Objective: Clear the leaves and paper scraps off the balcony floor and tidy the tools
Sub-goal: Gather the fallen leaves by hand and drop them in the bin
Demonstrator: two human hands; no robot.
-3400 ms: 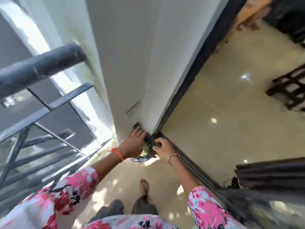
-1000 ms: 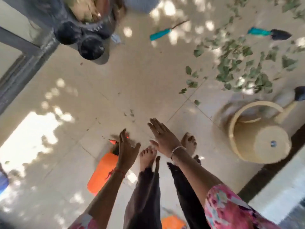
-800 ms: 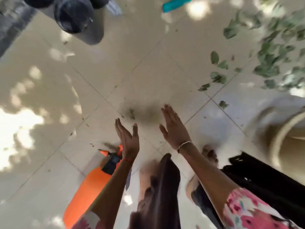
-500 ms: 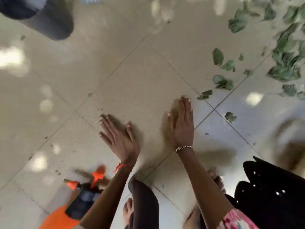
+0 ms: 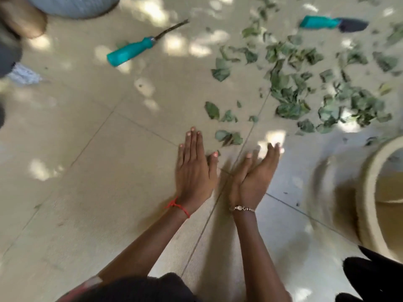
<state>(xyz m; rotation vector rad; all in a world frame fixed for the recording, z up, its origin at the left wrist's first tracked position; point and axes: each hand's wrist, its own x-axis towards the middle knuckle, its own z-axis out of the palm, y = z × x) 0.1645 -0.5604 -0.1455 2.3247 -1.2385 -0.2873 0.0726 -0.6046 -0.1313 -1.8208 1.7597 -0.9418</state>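
Across sun-dappled beige floor tiles [image 5: 87, 171], green leaves [image 5: 290, 92] lie scattered right, a teal-handled tool [image 5: 133, 49] left; nearer, left hand [image 5: 194, 171] palm-down, right hand [image 5: 253, 177] tilted on edge, both 2 empty, fingers straight, pressed together

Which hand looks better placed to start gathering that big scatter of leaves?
Probably the right hand: it is open, on the side of the leaves and the beige bin. The left hand is farther from both.

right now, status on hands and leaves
Left hand open, right hand open, both empty. Leaves scattered just ahead. Teal-handled tool lies left of them, not blocking.
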